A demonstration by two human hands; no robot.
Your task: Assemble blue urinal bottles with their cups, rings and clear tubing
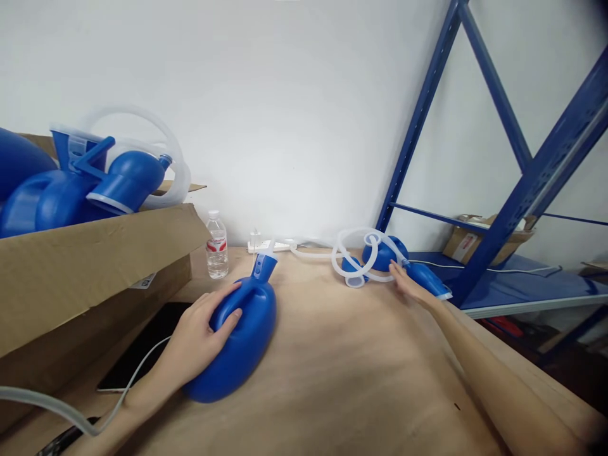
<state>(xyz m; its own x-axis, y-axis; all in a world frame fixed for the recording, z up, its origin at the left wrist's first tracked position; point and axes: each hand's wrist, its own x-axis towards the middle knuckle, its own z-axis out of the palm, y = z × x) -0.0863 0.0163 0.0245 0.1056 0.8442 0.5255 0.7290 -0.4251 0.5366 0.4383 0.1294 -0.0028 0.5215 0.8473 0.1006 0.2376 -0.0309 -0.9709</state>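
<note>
My left hand is closed around the moulded handle of a blue plastic urinal bottle. The bottle lies tilted on the wooden table, its neck pointing away from me toward the wall. Farther right, my right hand has its fingers stretched out beside a coil of clear tubing; whether it touches the tubing I cannot tell. Just behind those fingers is a rounded blue piece. A blue funnel-shaped piece with a pale rim lies to their right.
An open cardboard box at left holds several blue bottles and tubing. A water bottle, a dark tablet and a white power strip are on the table. A blue metal rack stands at right.
</note>
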